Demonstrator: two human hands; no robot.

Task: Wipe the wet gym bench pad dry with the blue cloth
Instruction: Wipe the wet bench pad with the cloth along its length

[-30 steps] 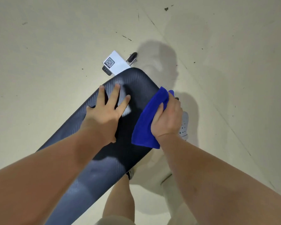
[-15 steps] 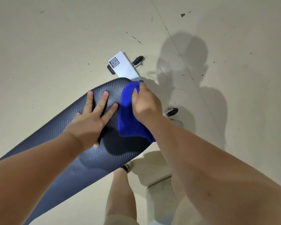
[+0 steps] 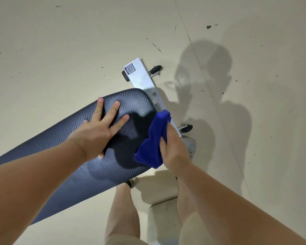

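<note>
The dark textured bench pad [image 3: 74, 163] runs from the lower left up to its rounded end at centre. My left hand [image 3: 99, 133] lies flat on the pad near that end, fingers spread, holding nothing. My right hand [image 3: 173, 147] grips the bunched blue cloth [image 3: 153, 144] against the pad's right edge, close to the rounded end. The cloth hangs partly over the side of the pad.
A white metal base bar [image 3: 141, 76] with a QR sticker and two small black wheels [image 3: 157, 68] sticks out beyond the pad's end. My legs and a grey shoe [image 3: 191, 147] stand just right of the bench on the beige floor.
My right hand has drawn the cloth from the top of the pad's end down to its right edge. My left hand stayed pressed flat on the pad.
</note>
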